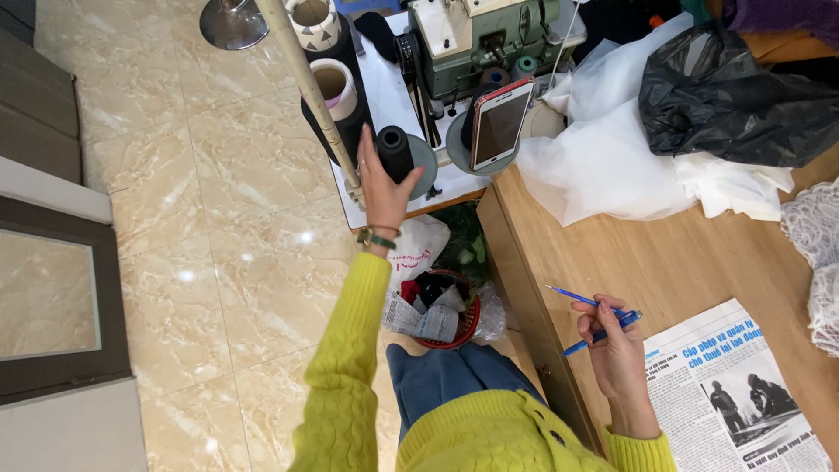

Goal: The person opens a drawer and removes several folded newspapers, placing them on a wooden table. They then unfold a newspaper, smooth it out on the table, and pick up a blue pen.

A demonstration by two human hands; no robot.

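From the head camera, looking straight down: the left hand (381,185) is stretching out over the tiled floor (218,218) to the far worktop (384,96), and its fingers are wrapping around a black thread cone (395,150) standing upright on a grey round stand. The grip is curling about the cone's left side, thumb side hidden, so it is touching the cone but how tightly it is closing cannot be told. A green bracelet is sitting on that wrist, above a yellow knitted sleeve (345,367).

Just beside the cone, a smartphone (500,122) is leaning upright against a second spool, screen dark. Behind both, a green overlock sewing machine (476,39) is sitting on the white worktop, with a pale slanted pole (310,87) and two more cones, black with cream tops, to its left.

The right hand (612,345) is resting at the edge of the wooden worktop (664,253), its grip closing on two blue pens (601,319), pinching them between thumb and fingers, tips pointing left. A newspaper (734,393) is lying flat just to the right of that hand. Further back, white sheer fabric (612,157) is piling up under a black plastic bag (743,96).

Below, between the worktops, a red waste basket (446,319) is sitting full of scraps.
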